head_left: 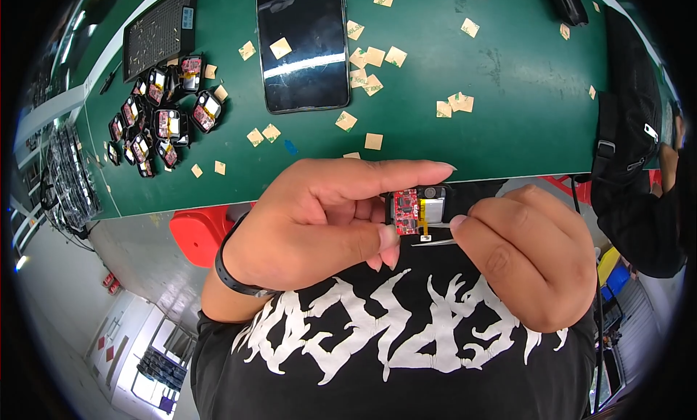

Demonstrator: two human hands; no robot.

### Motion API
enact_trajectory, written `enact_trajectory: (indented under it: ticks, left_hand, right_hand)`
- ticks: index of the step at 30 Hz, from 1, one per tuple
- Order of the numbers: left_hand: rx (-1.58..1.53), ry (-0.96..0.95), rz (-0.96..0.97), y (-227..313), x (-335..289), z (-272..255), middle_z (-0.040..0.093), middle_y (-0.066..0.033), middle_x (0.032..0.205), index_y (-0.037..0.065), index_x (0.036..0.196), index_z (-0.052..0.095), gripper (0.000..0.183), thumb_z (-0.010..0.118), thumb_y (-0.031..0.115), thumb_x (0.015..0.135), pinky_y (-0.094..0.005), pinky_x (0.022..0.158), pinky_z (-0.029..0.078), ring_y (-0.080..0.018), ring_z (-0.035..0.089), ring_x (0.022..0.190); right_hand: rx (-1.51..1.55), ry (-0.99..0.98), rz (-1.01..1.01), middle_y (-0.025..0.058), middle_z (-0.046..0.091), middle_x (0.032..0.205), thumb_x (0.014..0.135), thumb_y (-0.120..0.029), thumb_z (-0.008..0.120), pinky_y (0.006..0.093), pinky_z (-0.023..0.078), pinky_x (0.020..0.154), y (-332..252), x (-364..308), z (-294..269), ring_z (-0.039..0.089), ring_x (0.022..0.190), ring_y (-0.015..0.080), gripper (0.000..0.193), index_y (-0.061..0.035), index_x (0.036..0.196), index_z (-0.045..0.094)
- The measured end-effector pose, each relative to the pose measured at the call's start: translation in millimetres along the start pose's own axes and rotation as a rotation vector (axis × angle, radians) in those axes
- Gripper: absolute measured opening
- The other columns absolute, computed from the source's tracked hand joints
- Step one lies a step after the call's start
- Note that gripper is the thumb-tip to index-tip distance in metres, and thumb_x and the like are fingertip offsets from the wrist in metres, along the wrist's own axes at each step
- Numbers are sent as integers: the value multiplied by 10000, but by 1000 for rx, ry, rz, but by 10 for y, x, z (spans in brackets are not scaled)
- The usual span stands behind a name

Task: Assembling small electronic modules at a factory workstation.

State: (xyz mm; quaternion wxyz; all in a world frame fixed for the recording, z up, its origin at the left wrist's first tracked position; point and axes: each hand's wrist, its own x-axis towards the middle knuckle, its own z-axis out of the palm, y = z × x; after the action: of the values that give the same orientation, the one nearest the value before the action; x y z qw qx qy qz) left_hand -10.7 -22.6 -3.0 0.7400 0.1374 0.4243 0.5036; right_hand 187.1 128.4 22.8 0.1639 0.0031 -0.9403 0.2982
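My left hand (312, 220) is closed on a small black electronic housing (408, 213), gripping it by its left side between thumb and fingers, with the index finger stretched along its far edge. Inside the housing show a red circuit board, a silvery block and a yellow flex strip. The strip's white end hangs out over the near edge. In my right hand (534, 257) is a pair of metal tweezers (437, 243), pinched between thumb and fingers. One tweezer arm lies close to the white end of the strip; whether they touch, I cannot tell.
Several similar opened housings (168, 124) lie piled at the left of the green table (508, 122). Behind them stands a black gridded tray (156, 39). A dark tablet-like panel (303, 79) and scattered beige paper squares (374, 141) lie farther off. A black bag (632, 144) is at right, a red stool (200, 235) below the table.
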Motion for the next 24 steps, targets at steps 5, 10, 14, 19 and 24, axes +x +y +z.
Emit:
enact_trajectory:
  ticks: [5,10,14,19,24]
  left_hand:
    - [-24,16,-15,7,-31,16,698,-114,948,-134,1405,518,530,630,-104,888,-227,622,554,-121,690,747]
    - [-41,-9,-5,-17,-20,9,699,-122,963,-138,1409,509,534,632,-106,890,-227,630,559,-131,697,755]
    - [-50,-11,-33,-8,-5,23,698,-126,964,-137,1411,507,535,627,-118,889,-228,631,554,-130,693,756]
    - [-87,-14,-26,-22,-17,13,699,-138,992,-137,1399,523,531,628,-144,878,-230,639,545,-129,684,751]
    - [-23,-30,-38,22,19,6,702,-149,1013,-136,1390,535,528,613,-156,868,-234,637,541,-125,678,749]
  right_hand:
    - [-3,25,-42,157,635,777,575,-19,747,319,479,487,-13,19,44,592,587,236,351,104,900,695]
    - [-7,8,-20,153,636,775,567,-26,740,322,489,492,-40,16,23,595,588,240,356,94,899,700]
    - [-6,8,-18,152,635,772,568,-35,736,321,489,492,-39,2,18,592,588,239,357,95,898,697]
    - [37,-24,-60,150,634,768,581,-46,732,316,485,492,-5,19,-2,584,586,236,350,101,896,692]
    - [19,-58,-43,153,637,783,581,-47,732,325,496,511,-16,14,-29,593,608,242,355,97,904,694]
